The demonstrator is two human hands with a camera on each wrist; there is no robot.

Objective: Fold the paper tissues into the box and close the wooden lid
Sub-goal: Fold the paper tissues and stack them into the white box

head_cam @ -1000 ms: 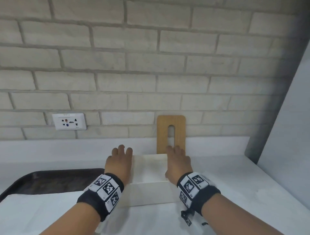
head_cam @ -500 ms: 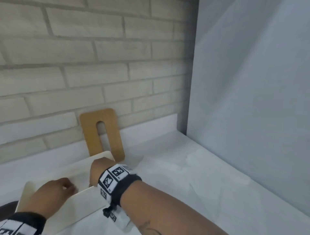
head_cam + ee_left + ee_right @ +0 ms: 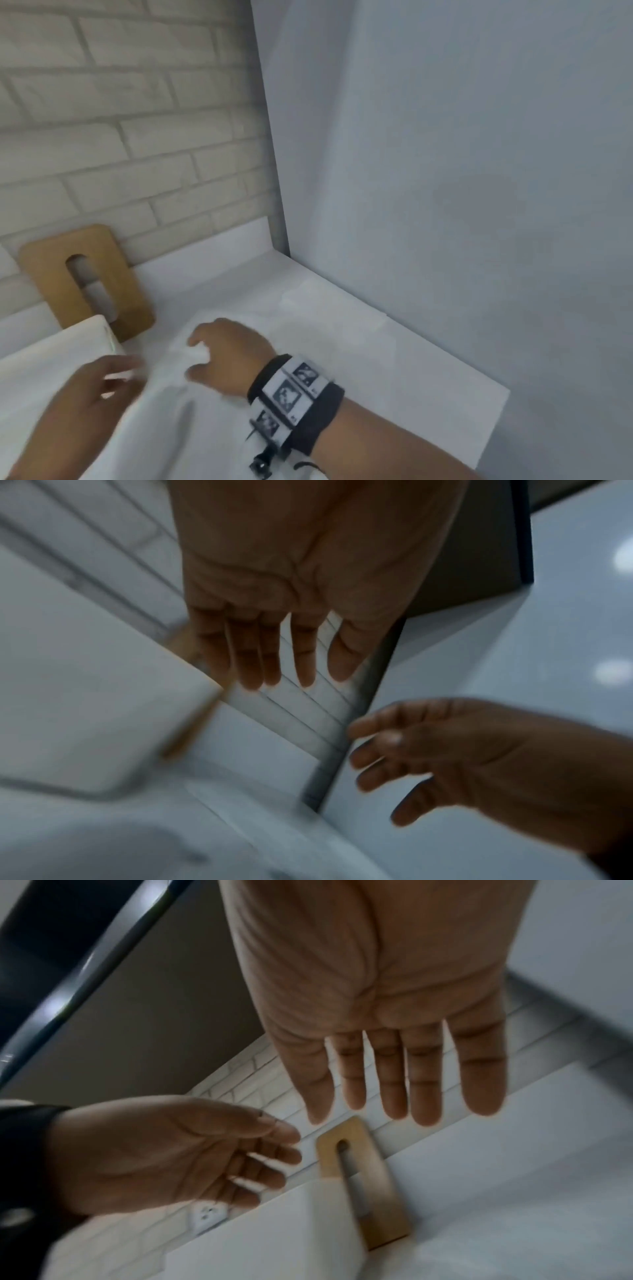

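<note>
The wooden lid [image 3: 85,284] with its long slot leans upright against the brick wall, also seen in the right wrist view [image 3: 369,1191]. The white box [image 3: 51,359] stands in front of it at the far left, its inside hidden. My right hand [image 3: 205,353] hovers to the right of the box over a rumpled white tissue sheet [image 3: 178,428]. My left hand [image 3: 126,373], blurred, is just left of it, near the box's corner. Both wrist views show straight fingers and bare palms: left hand [image 3: 274,674], right hand [image 3: 394,1112].
A tall pale grey panel [image 3: 445,171] walls off the right side of the white counter [image 3: 342,342]. The brick wall [image 3: 120,154] runs behind. The counter's right front corner [image 3: 496,404] is close by. A wall socket [image 3: 207,1214] sits left of the lid.
The head view has swung right. Both hands have come off the box and moved right, over the white sheet beside it.
</note>
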